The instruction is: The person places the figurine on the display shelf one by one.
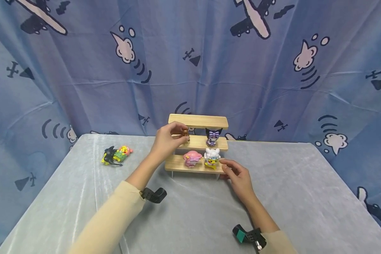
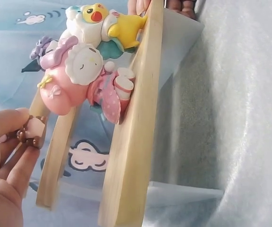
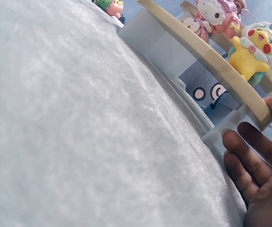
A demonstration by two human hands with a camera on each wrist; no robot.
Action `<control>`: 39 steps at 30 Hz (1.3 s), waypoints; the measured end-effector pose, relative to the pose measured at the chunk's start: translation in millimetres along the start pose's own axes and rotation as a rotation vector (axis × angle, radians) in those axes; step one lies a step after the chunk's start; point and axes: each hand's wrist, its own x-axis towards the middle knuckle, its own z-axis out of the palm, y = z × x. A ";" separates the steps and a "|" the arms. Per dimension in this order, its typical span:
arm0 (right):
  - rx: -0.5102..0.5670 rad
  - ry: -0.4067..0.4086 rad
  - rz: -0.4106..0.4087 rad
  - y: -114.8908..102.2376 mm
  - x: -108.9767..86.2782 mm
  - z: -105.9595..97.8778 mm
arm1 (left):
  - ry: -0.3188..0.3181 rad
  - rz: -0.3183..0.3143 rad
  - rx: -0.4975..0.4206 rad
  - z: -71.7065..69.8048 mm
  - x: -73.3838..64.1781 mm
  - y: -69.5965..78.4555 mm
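Observation:
A three-tier wooden display stand (image 1: pixel 198 121) is at the middle of the table. My left hand (image 1: pixel 167 139) pinches a small brown figurine (image 2: pixel 34 128) between thumb and fingers at the left of the middle tier; whether it touches the wood is unclear. My right hand (image 1: pixel 241 180) holds the right end of the bottom tier, thumb on the board and fingers below it. That tier bears a pink figurine (image 1: pixel 192 158) and a yellow figurine in a white hood (image 1: pixel 212 158). A black-and-purple figurine (image 1: pixel 212 137) stands on the middle tier's right side.
On the table's left lie a black-and-yellow figurine (image 1: pixel 109 156) and a green-clothed figurine with a pink top (image 1: pixel 122 154), close together. A grey-white cloth covers the table (image 1: pixel 289 183). Behind it hangs a blue patterned curtain (image 1: pixel 177 70).

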 end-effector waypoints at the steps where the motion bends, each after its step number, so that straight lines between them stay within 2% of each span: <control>1: 0.004 0.000 -0.005 0.4 0.2 -0.1 | -0.003 -0.002 -0.012 0.7 1.0 -0.2; 6: 0.027 -0.006 -0.036 1.9 0.8 -0.5 | -0.023 -0.003 -0.047 4.0 5.2 -0.7; 11: 0.030 -0.008 -0.043 1.7 1.3 -0.4 | -0.025 0.001 -0.004 7.4 8.3 0.5; 15: 0.028 -0.004 -0.037 1.2 1.2 -0.5 | -0.054 -0.009 0.003 10.5 9.8 1.5; 21: 0.029 -0.001 -0.036 1.3 1.3 -0.6 | -0.088 -0.016 -0.034 13.6 10.2 2.6; 33: 0.020 -0.008 -0.034 0.5 0.9 -0.4 | -0.104 -0.030 -0.068 20.4 6.0 -4.4; 39: 0.020 -0.007 -0.038 2.0 0.5 -0.7 | -0.125 -0.045 -0.044 21.3 6.1 -6.5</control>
